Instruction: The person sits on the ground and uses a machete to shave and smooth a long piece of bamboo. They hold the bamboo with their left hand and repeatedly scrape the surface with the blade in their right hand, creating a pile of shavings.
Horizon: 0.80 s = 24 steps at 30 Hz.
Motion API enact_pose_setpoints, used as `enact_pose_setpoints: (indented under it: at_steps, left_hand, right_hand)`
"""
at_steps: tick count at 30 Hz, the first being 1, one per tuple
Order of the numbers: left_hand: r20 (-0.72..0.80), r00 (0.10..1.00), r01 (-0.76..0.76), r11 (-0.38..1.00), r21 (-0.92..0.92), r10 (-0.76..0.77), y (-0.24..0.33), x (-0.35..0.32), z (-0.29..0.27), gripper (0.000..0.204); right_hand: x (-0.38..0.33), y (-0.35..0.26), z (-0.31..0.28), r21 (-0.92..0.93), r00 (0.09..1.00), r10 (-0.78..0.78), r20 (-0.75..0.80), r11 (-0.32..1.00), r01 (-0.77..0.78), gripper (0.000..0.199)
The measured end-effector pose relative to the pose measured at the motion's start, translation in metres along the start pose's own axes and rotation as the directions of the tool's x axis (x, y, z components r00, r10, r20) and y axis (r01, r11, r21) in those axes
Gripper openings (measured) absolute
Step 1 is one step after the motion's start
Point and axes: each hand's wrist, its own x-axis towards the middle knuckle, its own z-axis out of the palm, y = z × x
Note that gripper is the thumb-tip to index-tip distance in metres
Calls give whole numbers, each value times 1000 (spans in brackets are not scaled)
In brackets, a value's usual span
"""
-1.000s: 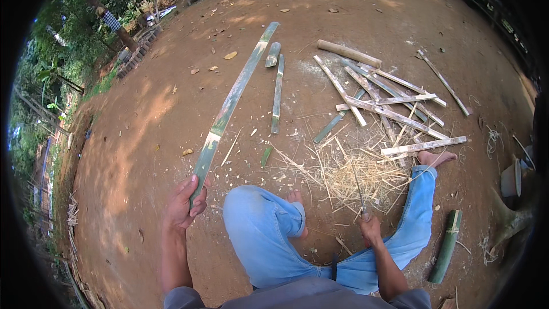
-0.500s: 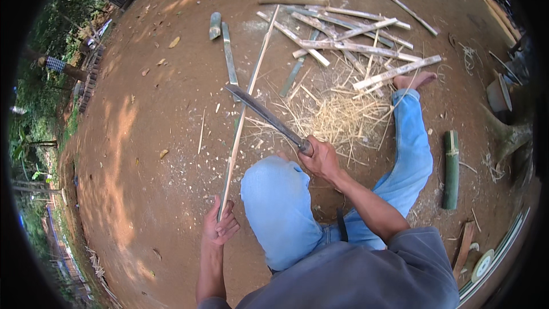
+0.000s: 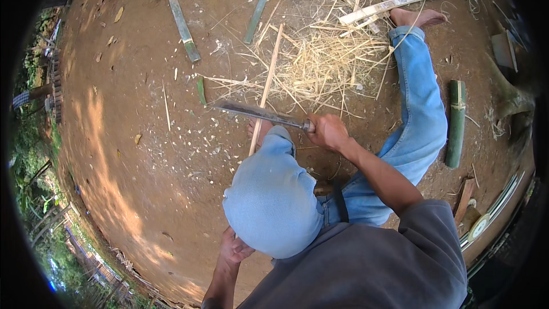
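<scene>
Your right grip (image 3: 330, 131), right of the frame's centre, is clenching the long knife (image 3: 251, 111), which is crossing over the thin bamboo strip (image 3: 268, 83). The strip is slanting through the middle of the frame, running out of sight at your bent knee (image 3: 271, 194). Your left grip (image 3: 234, 247) is showing beside that knee, lower centre, but I cannot tell whether it is grasping anything.

A dark grey short-sleeved shirt (image 3: 366, 266) meets pale blue jeans (image 3: 271, 197) (a cuff (image 3: 407, 34) turned up).
</scene>
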Motion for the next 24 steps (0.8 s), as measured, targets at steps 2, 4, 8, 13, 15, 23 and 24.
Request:
enact_pose_setpoints:
  at_steps: [2,4,8,13,15,23,24]
  left_hand:
    - [-55,998,6,999,-38,-8,-3,3,-11,40]
    - [-190,978,-87,996,33,92,-9,5,-14,39]
    - [-318,929,-190,981,24,188,-16,10,-17,38]
    - [-267,911,-285,948,141,314,-16,6,-9,38]
    - [-256,910,-289,942,172,326,-15,8,-9,37]
    - [-244,897,-299,913,277,368,-9,13,-5,36]
    - [-243,896,-299,910,288,371,-8,14,-3,36]
  right_hand:
    - [20,5,4,-1,999,16,-44,1000,-16,24]
    - [23,-12,-16,33,1000,-12,-18,999,12,23]
    - [29,0,-25,-37,997,-66,43,997,67,22]
    - [52,18,-34,-40,997,-76,-16,996,76,20]
    - [50,18,-38,-57,995,-95,36,994,97,19]
    - [77,33,-47,-81,998,-5,70,997,11,21]
    - [80,37,-48,-122,996,-37,84,991,47,22]
